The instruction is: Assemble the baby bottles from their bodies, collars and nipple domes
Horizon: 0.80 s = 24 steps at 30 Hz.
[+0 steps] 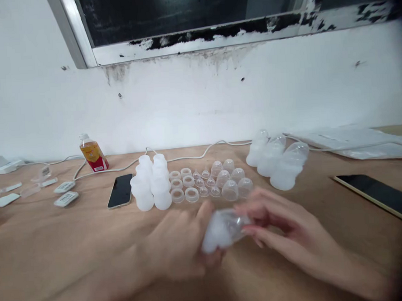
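Note:
In front of me a small milky-white baby bottle (pixel 214 233) is tilted on its side, its clear dome cap (pixel 233 222) pointing right. My left hand (pixel 179 242) is closed around the bottle body. The fingertips of my right hand (pixel 284 229) pinch the cap's end; both hands are slightly blurred. Just beyond them lie rows of loose clear dome caps (pixel 230 190), clear nipples (pixel 210 182) and white screw rings (pixel 191 195). Uncapped white bottles (pixel 162 196) stand in two columns to the left of the rings.
Capped bottles (pixel 284 175) stand in a group at the back right. A black phone (pixel 120 191) lies left of the bottles, another phone (pixel 384 196) at the right. A drink bottle (pixel 94 152), a white cable (pixel 201 157) and a plastic bag (pixel 350 142) lie along the wall.

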### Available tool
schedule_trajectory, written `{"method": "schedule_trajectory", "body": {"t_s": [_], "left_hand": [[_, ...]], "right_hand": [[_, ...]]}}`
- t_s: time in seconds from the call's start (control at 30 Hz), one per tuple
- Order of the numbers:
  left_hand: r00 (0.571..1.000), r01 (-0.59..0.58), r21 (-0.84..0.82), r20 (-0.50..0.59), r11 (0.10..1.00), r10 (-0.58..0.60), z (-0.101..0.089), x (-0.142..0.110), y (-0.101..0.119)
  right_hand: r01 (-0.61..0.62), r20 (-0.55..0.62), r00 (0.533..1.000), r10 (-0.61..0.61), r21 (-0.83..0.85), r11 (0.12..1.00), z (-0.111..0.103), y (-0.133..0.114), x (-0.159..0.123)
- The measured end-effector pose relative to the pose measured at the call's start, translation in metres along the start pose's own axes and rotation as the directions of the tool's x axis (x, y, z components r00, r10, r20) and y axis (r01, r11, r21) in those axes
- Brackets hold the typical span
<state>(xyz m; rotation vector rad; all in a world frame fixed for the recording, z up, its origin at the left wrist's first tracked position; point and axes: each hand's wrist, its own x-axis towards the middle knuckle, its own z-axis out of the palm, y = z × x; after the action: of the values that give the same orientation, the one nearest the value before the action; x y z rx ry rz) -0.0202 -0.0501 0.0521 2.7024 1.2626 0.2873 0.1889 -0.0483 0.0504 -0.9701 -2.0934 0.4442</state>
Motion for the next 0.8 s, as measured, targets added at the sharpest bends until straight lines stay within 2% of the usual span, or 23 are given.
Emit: {"method": "schedule_trajectory", "body": {"t_s": [0.03,0.1,0.17,0.27,0.33,0.37,0.43,0.53,0.6,0.67,0.7,0.77,0.8], "left_hand": [[0.997,0.009,-0.035,0.083,0.999,-0.006,0.005,-0.004,-0.003],[0.987,0.038,-0.053,0.156,0.998,-0.029,0.014,-0.008,-0.005],[0.987,-0.02,-0.056,0.16,0.998,0.029,0.022,-0.004,-0.001],[0.977,-0.14,-0.042,0.159,0.989,0.145,0.03,0.008,0.008],[0.972,-0.158,-0.024,0.171,0.987,0.16,0.032,0.015,0.011],[0.971,-0.157,-0.03,0.179,0.987,0.16,0.032,0.016,0.011],[0.97,-0.13,-0.076,0.195,0.989,0.143,0.03,0.017,0.009],[0.975,-0.04,-0.126,0.212,0.991,0.066,0.026,0.015,0.003],[0.978,-0.001,-0.124,0.206,0.992,0.026,0.022,0.012,-0.003],[0.984,0.026,-0.138,0.176,0.99,-0.001,0.02,0.006,-0.013],[0.989,0.047,-0.151,0.147,0.987,-0.024,0.019,0.002,-0.019],[0.995,0.09,-0.182,0.053,0.979,-0.082,0.02,-0.007,-0.032],[0.995,0.096,-0.198,0.004,0.976,-0.097,0.021,-0.011,-0.037]], "right_hand": [[-0.067,-0.034,0.997,0.067,0.001,0.998,-0.001,0.009,-0.008],[-0.192,-0.028,0.981,0.193,0.042,0.98,0.0,0.023,-0.019],[-0.3,0.151,0.948,0.279,0.142,0.943,0.006,0.03,-0.023],[-0.458,0.502,0.817,0.284,0.266,0.848,0.023,0.028,-0.02],[-0.521,0.6,0.751,0.277,0.28,0.806,0.031,0.023,-0.016],[-0.528,0.604,0.745,0.283,0.276,0.803,0.033,0.019,-0.015],[-0.477,0.559,0.781,0.279,0.247,0.843,0.034,0.013,-0.013],[-0.292,0.465,0.864,0.195,0.146,0.945,0.027,0.008,-0.011],[-0.142,0.402,0.909,0.115,0.04,0.989,0.014,0.013,-0.011],[-0.048,0.257,0.963,0.084,-0.146,0.988,-0.005,0.027,-0.011],[-0.05,0.136,0.987,0.09,-0.273,0.961,-0.016,0.036,-0.012],[-0.167,-0.114,0.985,0.128,-0.459,0.873,-0.035,0.057,-0.014],[-0.195,-0.09,0.981,0.174,-0.504,0.842,-0.042,0.067,-0.016]]}}
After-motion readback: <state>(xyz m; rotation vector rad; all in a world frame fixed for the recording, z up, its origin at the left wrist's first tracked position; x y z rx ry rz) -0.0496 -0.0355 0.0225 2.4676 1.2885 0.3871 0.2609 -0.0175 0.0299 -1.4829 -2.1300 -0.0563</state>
